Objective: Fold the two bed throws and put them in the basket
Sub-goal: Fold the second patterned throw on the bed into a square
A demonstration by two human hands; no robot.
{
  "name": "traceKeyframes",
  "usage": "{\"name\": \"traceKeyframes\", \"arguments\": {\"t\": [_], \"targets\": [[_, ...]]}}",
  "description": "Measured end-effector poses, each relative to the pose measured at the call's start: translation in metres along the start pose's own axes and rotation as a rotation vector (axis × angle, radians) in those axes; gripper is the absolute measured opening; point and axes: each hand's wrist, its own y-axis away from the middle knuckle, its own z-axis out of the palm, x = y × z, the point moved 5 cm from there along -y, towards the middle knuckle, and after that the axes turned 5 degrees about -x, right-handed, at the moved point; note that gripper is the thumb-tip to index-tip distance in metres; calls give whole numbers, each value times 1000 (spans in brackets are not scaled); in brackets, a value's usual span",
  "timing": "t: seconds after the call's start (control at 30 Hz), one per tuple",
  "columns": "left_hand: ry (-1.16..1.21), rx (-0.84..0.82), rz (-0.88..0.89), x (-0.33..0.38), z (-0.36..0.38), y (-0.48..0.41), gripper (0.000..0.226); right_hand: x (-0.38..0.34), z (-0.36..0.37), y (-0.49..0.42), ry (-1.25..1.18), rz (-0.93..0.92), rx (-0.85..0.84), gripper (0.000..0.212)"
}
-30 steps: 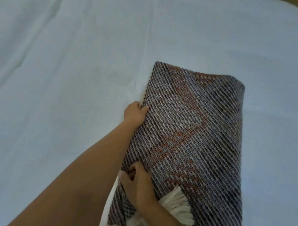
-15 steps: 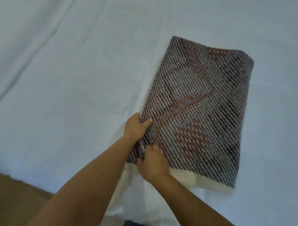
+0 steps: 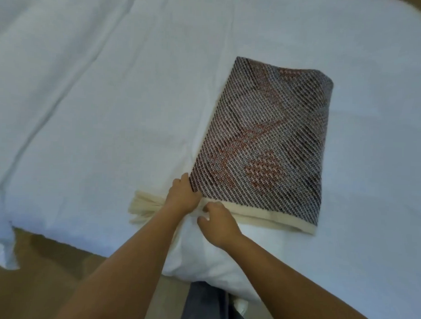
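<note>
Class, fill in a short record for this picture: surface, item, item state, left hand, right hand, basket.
surface: bed with white sheet
item: patterned woven throw, cream fringe
item state: folded, lying flat on the bed
left hand: at the throw's near left corner
right hand: at the cream near edge
basket: not in view

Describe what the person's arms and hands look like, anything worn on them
Both arms are bare as far up as the picture shows: no sleeves in view. The left hand and the right hand carry no gloves, and no ring, watch or bracelet shows on the fingers or wrists. The frame is slightly blurred, so fine details such as nails cannot be made out.
</note>
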Motion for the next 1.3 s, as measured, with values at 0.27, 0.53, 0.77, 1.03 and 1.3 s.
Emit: {"name": "traceKeyframes", "arguments": {"t": [0.27, 0.53, 0.77, 1.03, 1.3], "targets": [[-190, 88, 153, 76, -11, -51, 76, 38, -112, -42, -1, 106, 273, 22], [-381, 75, 347, 162, -45, -148, 66, 75, -255, -101, -54, 207, 453, 12], [-633, 82, 539, 250, -43, -216, 57, 106, -339, -130, -36, 232, 507, 10], [-686, 86, 605, 326, -69, -302, 82, 133, -409, -189, 92, 165, 570, 26], [-811, 164, 582, 335, -92, -350, 35, 176, -451, -242, 86, 291, 287, 46]]}}
